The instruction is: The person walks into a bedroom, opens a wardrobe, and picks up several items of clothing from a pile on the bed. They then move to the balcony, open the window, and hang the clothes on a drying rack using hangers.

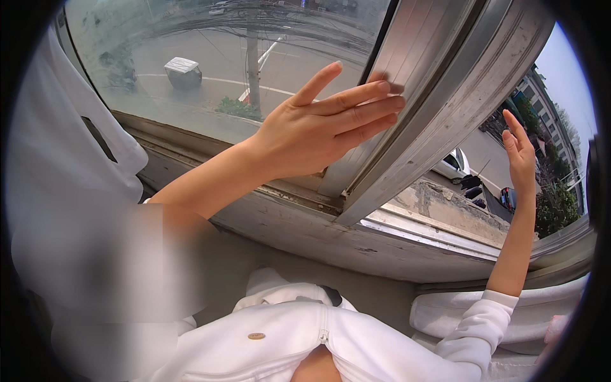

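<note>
My left hand (320, 122) is raised flat before the aluminium window frame (415, 52), back towards me, thumb spread from the straight fingers. Its fingertips lie over the frame's upright, where a faint reflection of them shows; whether they touch it I cannot tell. Behind the hand is a hazy window pane (215, 110). Farther right, my right hand (521, 160) is held up with nothing visible in it, thumb and fingers slightly apart. It appears in front of a window section where no glass shows. Below both hands runs the worn windowsill (305, 234).
A white curtain (62, 119) hangs at the left. At the lower right lies white padded fabric (444, 308). Outside are a white-roofed small vehicle (183, 71), a utility pole (253, 62) with many cables, and a white car (453, 164). A patch at lower left is blurred.
</note>
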`<action>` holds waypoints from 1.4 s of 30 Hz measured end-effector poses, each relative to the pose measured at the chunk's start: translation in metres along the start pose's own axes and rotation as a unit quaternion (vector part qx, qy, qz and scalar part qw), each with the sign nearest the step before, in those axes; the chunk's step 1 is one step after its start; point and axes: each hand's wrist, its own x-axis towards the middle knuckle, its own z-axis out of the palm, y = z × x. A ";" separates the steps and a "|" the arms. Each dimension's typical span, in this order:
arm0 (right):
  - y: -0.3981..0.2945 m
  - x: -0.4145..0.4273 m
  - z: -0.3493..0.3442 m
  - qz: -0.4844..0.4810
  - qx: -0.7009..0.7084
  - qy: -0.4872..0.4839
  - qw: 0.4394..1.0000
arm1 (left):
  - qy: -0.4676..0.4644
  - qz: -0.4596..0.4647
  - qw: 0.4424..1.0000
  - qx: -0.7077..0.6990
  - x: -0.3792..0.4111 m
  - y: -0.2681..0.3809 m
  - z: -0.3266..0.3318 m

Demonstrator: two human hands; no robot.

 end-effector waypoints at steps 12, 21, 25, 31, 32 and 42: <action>-0.107 0.032 0.210 -0.040 0.651 -0.322 0.686 | -0.055 -0.489 0.859 -0.140 -0.108 0.038 -0.006; -0.129 0.052 0.211 -0.062 0.535 -0.454 0.710 | -0.013 -0.585 0.800 -0.131 -0.084 0.069 0.019; -0.064 0.077 0.246 -0.185 0.699 -0.524 0.451 | -0.036 -0.513 0.848 -0.125 -0.063 0.096 0.035; -0.108 0.068 0.204 0.057 0.621 -0.665 0.411 | -0.003 -0.607 0.783 -0.136 -0.062 0.100 0.048; -0.109 0.069 0.207 0.047 0.623 -0.682 0.381 | 0.013 -0.599 0.787 -0.150 -0.062 0.099 0.050; -0.108 0.080 0.224 -0.038 0.530 -0.746 0.401 | 0.048 -0.561 0.814 -0.143 -0.061 0.100 0.057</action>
